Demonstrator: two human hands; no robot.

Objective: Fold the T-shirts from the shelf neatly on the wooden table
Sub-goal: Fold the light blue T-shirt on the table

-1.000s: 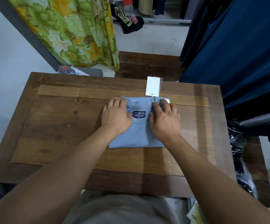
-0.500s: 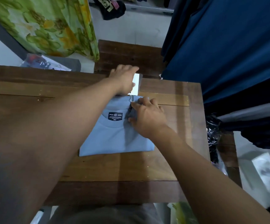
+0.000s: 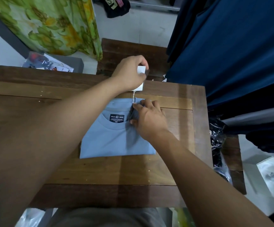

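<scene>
1. Your light blue T-shirt [image 3: 115, 140] lies folded into a neat rectangle on the wooden table [image 3: 100, 171], toward the table's far right part, collar facing away from you.
2. A dark neck label [image 3: 116, 118] shows inside the collar, just left of your right hand.
3. A white hang tag [image 3: 141, 79] sits beyond the collar, joined to the shirt by a thin string [image 3: 134, 95].
4. Your left hand [image 3: 129, 72] reaches past the shirt's far edge, fingers curled closed around the hang tag.
5. Your right hand [image 3: 149, 120] rests on the shirt's right collar area, fingers bent and pinching a bunch of fabric where the string meets the shirt.
</scene>
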